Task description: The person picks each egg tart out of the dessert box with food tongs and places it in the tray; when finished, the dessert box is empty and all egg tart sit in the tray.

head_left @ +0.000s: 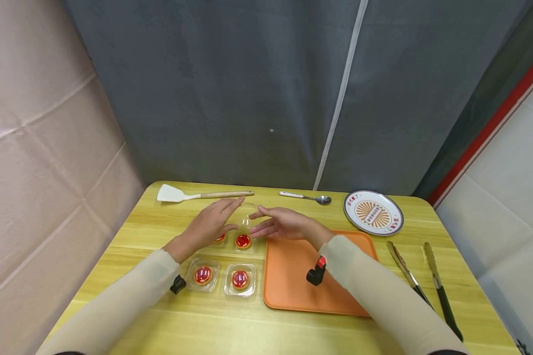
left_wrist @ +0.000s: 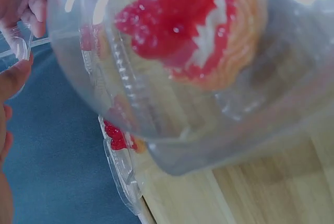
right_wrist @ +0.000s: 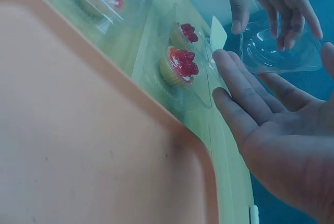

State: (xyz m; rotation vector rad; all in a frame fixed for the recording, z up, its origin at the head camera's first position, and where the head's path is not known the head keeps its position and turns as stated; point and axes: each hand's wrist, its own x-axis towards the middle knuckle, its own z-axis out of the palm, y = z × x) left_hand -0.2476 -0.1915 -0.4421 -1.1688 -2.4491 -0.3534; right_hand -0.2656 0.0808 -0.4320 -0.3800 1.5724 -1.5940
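A clear plastic lid or box (head_left: 246, 221) is up between the two hands, above the far tarts. My left hand (head_left: 206, 224) holds it from above, thumb at one edge and fingers over it in the right wrist view. My right hand (head_left: 286, 224) is palm up with fingers extended, close to the clear piece's lower edge (right_wrist: 282, 70); whether it touches is hard to tell. Below are two red-topped tarts, one (head_left: 243, 241) in plain sight and another (head_left: 219, 238) partly behind the left hand. Nearer are two tarts (head_left: 203, 275) (head_left: 240, 280) in clear square boxes.
An orange tray (head_left: 311, 309) lies under the right forearm. Along the back are a white spatula (head_left: 173, 194), a spoon (head_left: 323, 200) and a patterned plate (head_left: 373, 213). Black-handled tongs (head_left: 446, 305) lie at the right. A grey curtain (head_left: 226, 98) hangs behind the table.
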